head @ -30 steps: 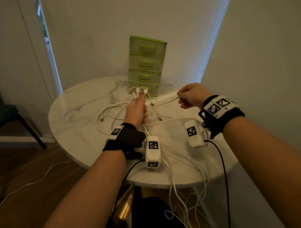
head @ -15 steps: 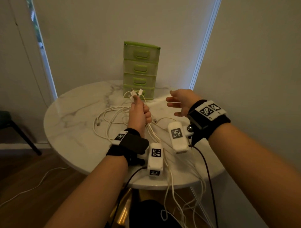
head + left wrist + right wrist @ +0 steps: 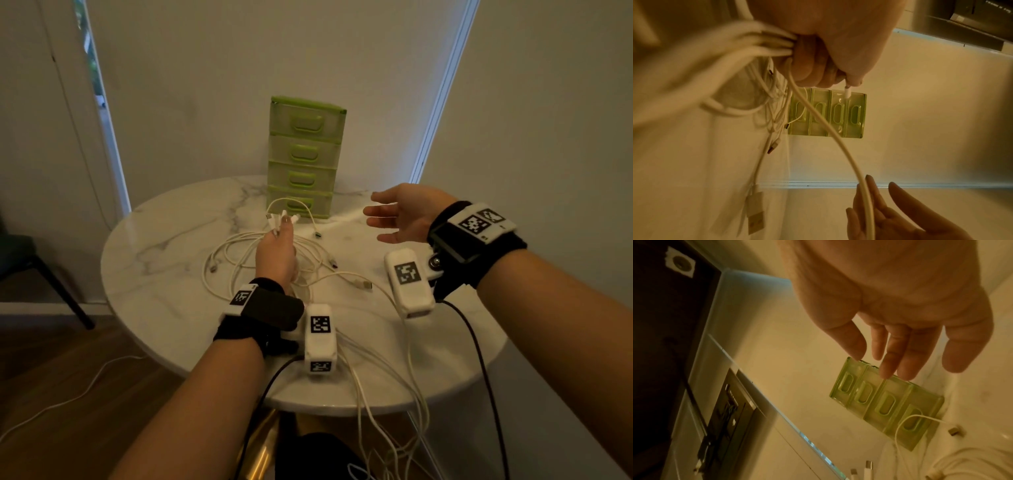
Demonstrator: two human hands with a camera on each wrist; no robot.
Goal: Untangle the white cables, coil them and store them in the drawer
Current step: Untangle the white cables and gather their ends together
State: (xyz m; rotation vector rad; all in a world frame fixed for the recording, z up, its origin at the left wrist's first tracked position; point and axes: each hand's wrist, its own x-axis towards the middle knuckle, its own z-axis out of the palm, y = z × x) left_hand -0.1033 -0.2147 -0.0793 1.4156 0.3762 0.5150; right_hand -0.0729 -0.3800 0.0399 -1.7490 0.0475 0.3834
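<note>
My left hand [image 3: 278, 247] grips a bunch of white cables [image 3: 236, 257] above the round marble table [image 3: 164, 240]; several plug ends [image 3: 282, 218] stick up past its fingers. In the left wrist view the fist [image 3: 818, 65] clamps the cables [image 3: 760, 45], and loose USB plugs [image 3: 756, 216] hang below. My right hand [image 3: 400, 216] hovers empty to the right, fingers spread. The right wrist view shows its straight fingers [image 3: 892, 353] in front of the green drawer unit [image 3: 885, 402]. That drawer unit [image 3: 306, 156] stands at the table's back, all drawers closed.
More white cable [image 3: 387, 373] runs over the table's near edge and hangs down. Black leads [image 3: 479, 359] run from the wrist cameras. A dark chair [image 3: 30, 267] stands at the left. Another white cable [image 3: 68, 401] lies on the wooden floor.
My right hand has let go of the cable it was pulling and opened, then drifted slightly right. The freed cable end has dropped onto the table. The left hand keeps its grip.
</note>
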